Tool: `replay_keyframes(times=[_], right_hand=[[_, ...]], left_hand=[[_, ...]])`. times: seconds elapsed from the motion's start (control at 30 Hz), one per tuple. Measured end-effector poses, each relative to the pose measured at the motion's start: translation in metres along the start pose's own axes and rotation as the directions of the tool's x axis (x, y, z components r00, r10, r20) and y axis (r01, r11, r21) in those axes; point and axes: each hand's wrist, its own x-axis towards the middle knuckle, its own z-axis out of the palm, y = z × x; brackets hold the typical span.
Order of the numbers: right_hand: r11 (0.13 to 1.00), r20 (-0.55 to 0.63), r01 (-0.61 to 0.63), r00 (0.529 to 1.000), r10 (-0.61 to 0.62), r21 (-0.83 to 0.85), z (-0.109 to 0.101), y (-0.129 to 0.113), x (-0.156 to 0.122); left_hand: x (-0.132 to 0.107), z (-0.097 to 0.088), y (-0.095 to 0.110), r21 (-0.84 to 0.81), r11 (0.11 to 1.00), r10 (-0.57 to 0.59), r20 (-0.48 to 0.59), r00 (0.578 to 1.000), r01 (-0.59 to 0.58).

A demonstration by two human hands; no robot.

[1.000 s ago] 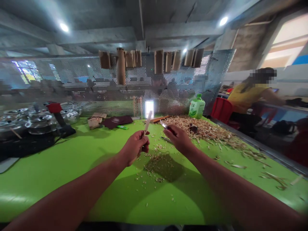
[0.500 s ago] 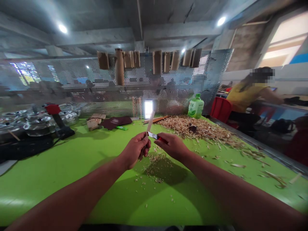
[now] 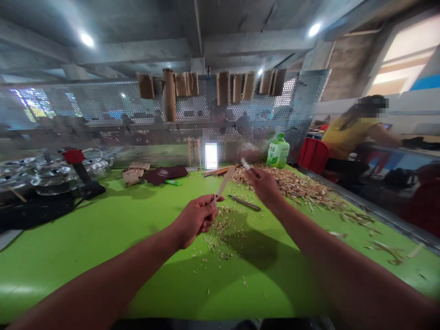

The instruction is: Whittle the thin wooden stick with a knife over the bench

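L hand: fingers curled tight, pinching thin wood stick, tip up, over green table. R hand: fingers curled round small knife, blade up, just above wood shavings. Slim metal tool lies on table btw hands.

The left hand grips a thin wooden strip; the right hand holds up a small craft knife over a heap of wood shavings; a slim metal tool lies between them on the green surface.
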Motion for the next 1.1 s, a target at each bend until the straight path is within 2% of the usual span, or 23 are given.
replay_keyframes(times=[0.07, 0.1, 0.13, 0.2, 0.27, 0.33, 0.43, 0.67, 0.8, 0.87, 0.93, 1.0, 1.03, 1.1], right_hand=[[0.999, -0.150, -0.046, 0.987, 0.049, 0.019, -0.009, 0.008, 0.010], [0.999, -0.170, -0.026, 0.985, 0.029, 0.021, -0.011, 0.009, 0.011], [1.000, -0.146, 0.018, 0.989, -0.016, 0.016, -0.010, 0.008, 0.008], [0.992, 0.012, 0.127, 0.992, -0.127, 0.011, -0.001, 0.001, -0.005], [0.975, 0.191, 0.224, 0.956, -0.223, 0.018, 0.012, -0.010, -0.022], [0.958, 0.296, 0.287, 0.913, -0.280, 0.022, 0.022, -0.019, -0.034], [0.944, 0.358, 0.330, 0.880, -0.313, 0.015, 0.028, -0.024, -0.041], [0.943, 0.348, 0.331, 0.889, -0.298, -0.038, 0.023, -0.025, -0.039], [0.923, 0.317, 0.375, 0.889, -0.331, -0.087, 0.025, -0.026, -0.039], [0.930, 0.287, 0.354, 0.905, -0.315, -0.095, 0.024, -0.021, -0.032], [0.967, 0.208, 0.247, 0.951, -0.229, -0.068, 0.018, -0.010, -0.018], [0.996, 0.069, 0.087, 0.994, -0.086, -0.012, 0.007, 0.004, -0.001], [1.000, -0.011, 0.021, 1.000, -0.021, 0.011, 0.001, 0.010, 0.007], [1.000, -0.119, -0.021, 0.993, 0.024, 0.022, -0.007, 0.017, 0.015]], left_hand=[[0.000, 0.002, -0.002, -0.015, 1.000, 0.016, 0.004, 1.000, -0.016], [0.001, 0.003, -0.002, -0.020, 0.999, 0.031, -0.017, 0.999, -0.032], [0.003, 0.002, -0.002, -0.019, 0.999, 0.050, -0.043, 0.998, -0.051], [0.006, 0.000, -0.001, 0.004, 0.996, 0.089, -0.087, 0.992, -0.089], [0.008, -0.002, 0.000, 0.040, 0.993, 0.119, -0.106, 0.987, -0.115], [0.009, -0.004, 0.002, 0.089, 0.989, 0.127, -0.115, 0.985, -0.117], [0.007, -0.003, 0.002, 0.152, 0.982, 0.130, -0.115, 0.985, -0.112], [0.006, -0.002, -0.001, 0.141, 0.984, 0.115, -0.069, 0.991, -0.104], [0.004, -0.002, 0.001, 0.103, 0.994, 0.048, -0.091, 0.995, -0.038], [0.003, 0.000, 0.003, 0.070, 0.997, 0.031, -0.103, 0.994, -0.024], [0.000, 0.002, 0.003, 0.035, 0.999, 0.013, -0.081, 0.997, -0.010], [-0.002, 0.005, 0.002, 0.018, 1.000, -0.014, -0.004, 1.000, 0.014], [-0.003, 0.007, 0.001, 0.013, 1.000, -0.025, 0.031, 0.999, 0.025], [-0.003, 0.007, 0.000, -0.008, 1.000, -0.020, 0.050, 0.999, 0.021]])
